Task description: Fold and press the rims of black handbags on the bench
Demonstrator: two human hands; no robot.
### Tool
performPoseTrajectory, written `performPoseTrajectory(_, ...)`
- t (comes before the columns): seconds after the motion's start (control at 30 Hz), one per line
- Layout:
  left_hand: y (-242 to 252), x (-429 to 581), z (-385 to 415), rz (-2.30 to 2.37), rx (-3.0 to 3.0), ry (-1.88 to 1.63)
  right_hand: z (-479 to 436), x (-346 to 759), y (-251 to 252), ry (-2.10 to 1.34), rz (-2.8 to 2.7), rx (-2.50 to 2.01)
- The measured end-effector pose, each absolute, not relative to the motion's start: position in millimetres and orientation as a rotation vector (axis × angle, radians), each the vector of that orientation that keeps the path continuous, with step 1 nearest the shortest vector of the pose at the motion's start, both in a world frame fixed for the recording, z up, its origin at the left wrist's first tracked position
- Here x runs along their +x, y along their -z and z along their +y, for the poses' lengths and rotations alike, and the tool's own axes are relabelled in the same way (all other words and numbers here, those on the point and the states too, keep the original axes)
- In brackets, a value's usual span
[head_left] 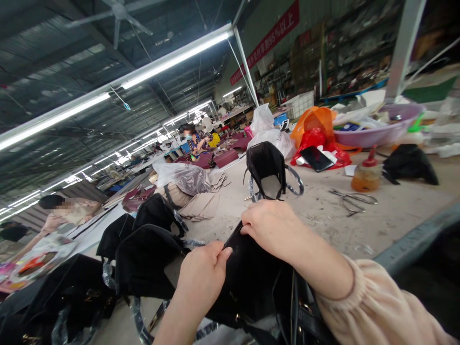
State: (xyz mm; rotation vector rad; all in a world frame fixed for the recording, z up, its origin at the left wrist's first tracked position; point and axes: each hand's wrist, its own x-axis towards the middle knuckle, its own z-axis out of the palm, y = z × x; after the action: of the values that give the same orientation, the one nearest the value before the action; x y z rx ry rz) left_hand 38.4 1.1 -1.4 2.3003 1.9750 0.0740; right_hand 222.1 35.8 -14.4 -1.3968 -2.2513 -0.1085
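A black handbag point(247, 282) is held between both of my hands, close in front of me at the table edge. My left hand point(203, 268) pinches its upper rim, thumb on top. Just beyond, my right hand point(268, 225) grips the same rim with curled fingers. Dark straps and bits of metal hardware hang at the bag's lower right. Another black handbag point(265, 165) stands open past my right hand, its handles wrapped in clear film. More black bags point(147, 254) crowd the left side, some with film-wrapped handles.
Scissors point(354, 200), a glue bottle point(366, 175), a phone point(316, 158) and a black cloth piece point(409, 163) lie on the right of the table. Behind them sits a purple basin point(381, 127). Beige card pieces point(201, 206) lie mid-table. Co-workers sit at the left and farther back.
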Motion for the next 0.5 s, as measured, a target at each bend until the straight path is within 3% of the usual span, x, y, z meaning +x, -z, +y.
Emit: performPoseTrajectory(0.5,4.7,38.2,-0.8,1.945,2.354,-0.078,36.4,220.5,14.1,0.097,-2.227,-1.459)
